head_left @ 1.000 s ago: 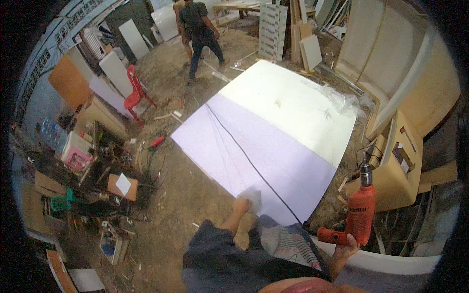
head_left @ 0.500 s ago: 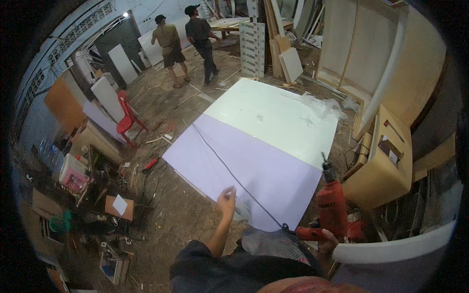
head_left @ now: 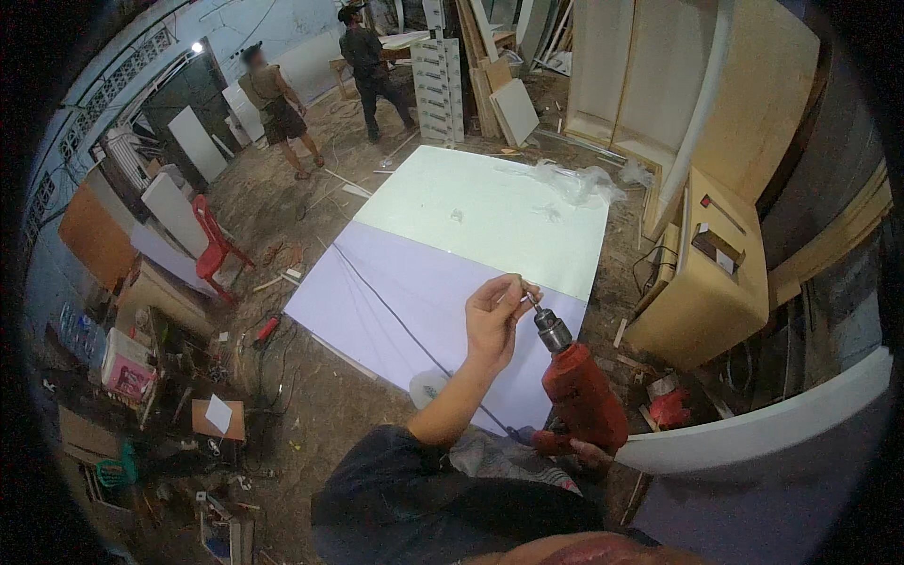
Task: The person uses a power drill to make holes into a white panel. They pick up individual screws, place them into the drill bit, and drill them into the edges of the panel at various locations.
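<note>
Left hand (head_left: 492,318) pinches the bit (head_left: 528,299) at my red drill's (head_left: 579,391) chuck; right hand (head_left: 586,454) grips its handle; I judge drilling unstarted.

My left hand (head_left: 494,315) is raised, fingertips pinched at the bit on the tip of the red power drill (head_left: 576,386). My right hand (head_left: 579,452) grips the drill handle low down, mostly hidden behind the drill body. Drill points up and to the left, chuck just beside my left fingers. Below lies a large white panel (head_left: 452,273) flat on the dirt floor, a black cord (head_left: 395,325) running across it. Crumpled clear plastic (head_left: 574,179) sits at the panel's far edge. Red plastic chair (head_left: 218,247) to the left. Two people (head_left: 273,104) stand far off. Wooden cabinet (head_left: 702,282) to the right.
</note>
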The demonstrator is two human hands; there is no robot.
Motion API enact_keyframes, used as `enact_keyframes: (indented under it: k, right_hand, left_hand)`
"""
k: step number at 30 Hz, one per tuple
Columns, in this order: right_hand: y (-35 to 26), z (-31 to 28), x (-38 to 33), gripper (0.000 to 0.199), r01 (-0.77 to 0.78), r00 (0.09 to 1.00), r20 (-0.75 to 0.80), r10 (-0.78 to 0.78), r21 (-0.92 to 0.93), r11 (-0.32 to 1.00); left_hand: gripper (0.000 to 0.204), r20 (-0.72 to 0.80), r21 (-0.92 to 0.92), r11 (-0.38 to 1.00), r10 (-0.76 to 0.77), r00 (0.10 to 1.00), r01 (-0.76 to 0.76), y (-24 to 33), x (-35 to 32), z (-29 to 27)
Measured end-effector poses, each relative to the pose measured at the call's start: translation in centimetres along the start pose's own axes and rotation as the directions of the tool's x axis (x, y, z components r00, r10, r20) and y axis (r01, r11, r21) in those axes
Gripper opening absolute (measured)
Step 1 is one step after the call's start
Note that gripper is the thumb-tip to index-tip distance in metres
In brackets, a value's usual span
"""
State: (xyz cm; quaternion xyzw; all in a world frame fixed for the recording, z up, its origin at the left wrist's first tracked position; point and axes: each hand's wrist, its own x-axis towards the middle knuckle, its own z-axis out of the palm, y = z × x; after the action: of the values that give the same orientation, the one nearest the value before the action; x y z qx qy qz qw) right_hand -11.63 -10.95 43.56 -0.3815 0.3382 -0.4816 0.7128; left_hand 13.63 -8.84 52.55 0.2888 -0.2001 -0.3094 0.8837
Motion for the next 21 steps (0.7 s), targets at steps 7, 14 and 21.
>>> enact_keyframes:
  k: [7, 14, 21]
  right_hand:
    - [0.1, -0.1, 0.2, 0.044, -0.037, 0.999, 0.018, 0.037, 0.001, 0.999]
    - [0.2, 0.1, 0.6, 0.046, -0.074, 0.996, 0.047, 0.074, 0.0, 0.997]
    - [0.4, -0.1, 1.3, 0.048, -0.104, 0.992, 0.076, 0.104, 0.003, 0.995]
  left_hand:
    - [0.014, 0.058, -0.034, 0.991, -0.127, 0.99, 0.129, -1.7, -0.5, 0.6]
    - [0.016, 0.081, -0.089, 0.981, -0.163, 0.983, 0.17, -2.0, -0.2, 0.5]
    - [0.02, 0.134, 0.128, 0.988, -0.105, 0.985, 0.088, -1.8, 0.5, 0.3]
